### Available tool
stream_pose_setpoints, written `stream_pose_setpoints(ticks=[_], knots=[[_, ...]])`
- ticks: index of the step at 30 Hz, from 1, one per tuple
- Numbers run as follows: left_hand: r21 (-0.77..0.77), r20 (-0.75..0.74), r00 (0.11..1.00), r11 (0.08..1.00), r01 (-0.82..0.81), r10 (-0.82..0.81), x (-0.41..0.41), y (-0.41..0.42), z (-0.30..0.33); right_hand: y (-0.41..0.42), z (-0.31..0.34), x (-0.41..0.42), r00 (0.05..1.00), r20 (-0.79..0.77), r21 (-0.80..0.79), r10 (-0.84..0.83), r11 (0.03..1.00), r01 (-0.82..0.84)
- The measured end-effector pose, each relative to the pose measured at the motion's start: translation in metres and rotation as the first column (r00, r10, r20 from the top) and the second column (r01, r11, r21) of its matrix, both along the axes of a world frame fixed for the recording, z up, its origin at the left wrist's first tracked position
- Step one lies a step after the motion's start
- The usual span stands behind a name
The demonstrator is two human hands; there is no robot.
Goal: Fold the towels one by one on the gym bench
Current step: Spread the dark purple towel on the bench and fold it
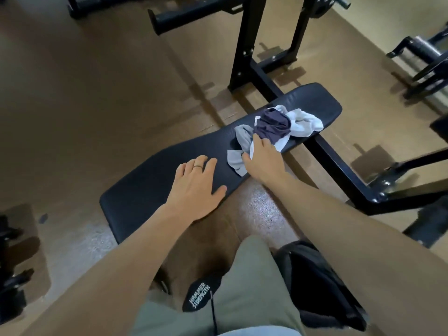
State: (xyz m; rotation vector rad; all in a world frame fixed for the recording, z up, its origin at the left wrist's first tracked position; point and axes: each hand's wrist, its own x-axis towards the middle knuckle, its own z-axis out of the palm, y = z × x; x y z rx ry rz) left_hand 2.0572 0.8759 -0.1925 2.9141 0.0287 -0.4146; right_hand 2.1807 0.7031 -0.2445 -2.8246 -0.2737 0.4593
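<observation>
A black padded gym bench runs from lower left to upper right. On its far half lies a crumpled pile: a grey towel nearest me, a dark purple towel on top, and a white towel behind it. My right hand rests on the near edge of the pile, with its fingers on the grey and white cloth; a firm grip cannot be made out. My left hand lies flat on the bare bench pad with fingers spread, holding nothing.
Black steel rack frames and floor rails stand behind and to the right of the bench. A black bag sits by my right leg. Dark equipment lies at the far left. The floor is brown rubber.
</observation>
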Motion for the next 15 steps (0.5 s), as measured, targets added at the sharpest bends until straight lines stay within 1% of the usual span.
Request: stream_pose_setpoints(ticks=[4, 7, 10, 12, 15], knots=[[0.019, 0.009, 0.997, 0.996, 0.083, -0.083, 0.027, 0.019, -0.083, 0.002, -0.078, 0.049, 0.996, 0.004, -0.049, -0.093, 0.994, 0.093], [0.006, 0.056, 0.994, 0.995, 0.097, -0.097, 0.047, 0.029, -0.137, -0.005, -0.125, 0.082, 0.985, 0.021, -0.085, -0.171, 0.981, 0.172], [0.008, 0.104, 0.99, 0.995, 0.1, -0.1, 0.059, 0.034, -0.184, -0.011, -0.158, 0.109, 0.963, 0.067, -0.086, -0.261, 0.96, 0.266], [0.0, 0.124, 0.988, 0.995, 0.097, -0.096, 0.064, 0.035, -0.207, -0.017, -0.175, 0.127, 0.938, 0.06, -0.029, -0.342, 0.938, 0.345], [-0.005, 0.154, 0.985, 0.997, 0.074, -0.073, 0.063, 0.036, -0.231, -0.026, -0.201, 0.15, 0.899, 0.013, 0.136, -0.438, 0.891, 0.432]])
